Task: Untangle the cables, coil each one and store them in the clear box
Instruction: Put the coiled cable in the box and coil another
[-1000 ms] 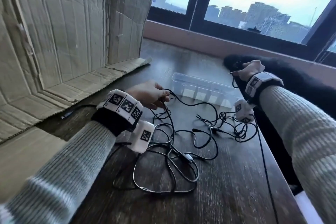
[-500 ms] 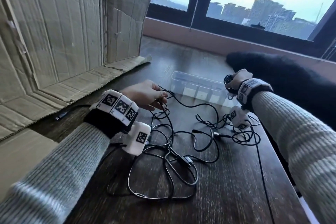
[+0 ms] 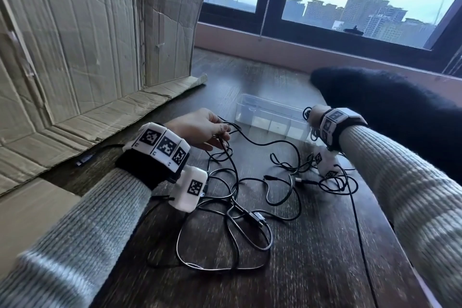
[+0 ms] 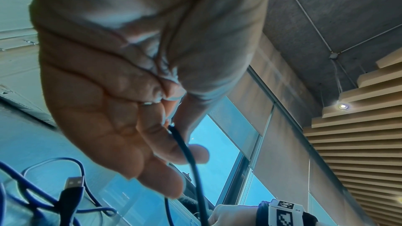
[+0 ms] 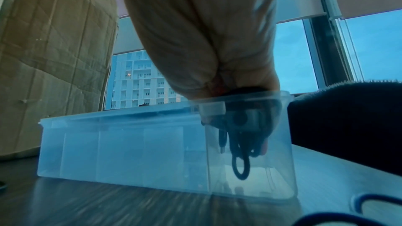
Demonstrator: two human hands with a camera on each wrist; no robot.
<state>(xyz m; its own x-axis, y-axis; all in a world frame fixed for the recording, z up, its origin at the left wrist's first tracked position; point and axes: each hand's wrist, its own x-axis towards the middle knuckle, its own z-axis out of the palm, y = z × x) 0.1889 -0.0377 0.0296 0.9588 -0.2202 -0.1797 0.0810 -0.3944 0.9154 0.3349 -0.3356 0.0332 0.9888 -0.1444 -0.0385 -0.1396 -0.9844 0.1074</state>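
Note:
A tangle of black cables [image 3: 237, 197] sprawls over the dark wooden table between my arms. My left hand [image 3: 222, 134] pinches one strand of it just left of the clear box [image 3: 252, 107]; in the left wrist view the cable [image 4: 188, 154] runs down from between thumb and fingers of the left hand [image 4: 174, 126]. My right hand [image 3: 310, 117] grips a small coil of black cable at the box's right end. In the right wrist view the right hand [image 5: 241, 135] reaches inside the clear box [image 5: 121, 143], and the coil [image 5: 239, 157] hangs in its end compartment.
A tall cardboard box [image 3: 87, 32] stands on the left with a flap on the table. A dark fuzzy cloth [image 3: 390, 107] lies behind my right wrist. A window sill [image 3: 275, 45] runs along the back. A USB plug [image 4: 74, 183] lies among loose cable loops.
My right hand has come down from above the dark cloth to the box's right end, carrying the coil with it. The left hand has kept its pinch almost in place.

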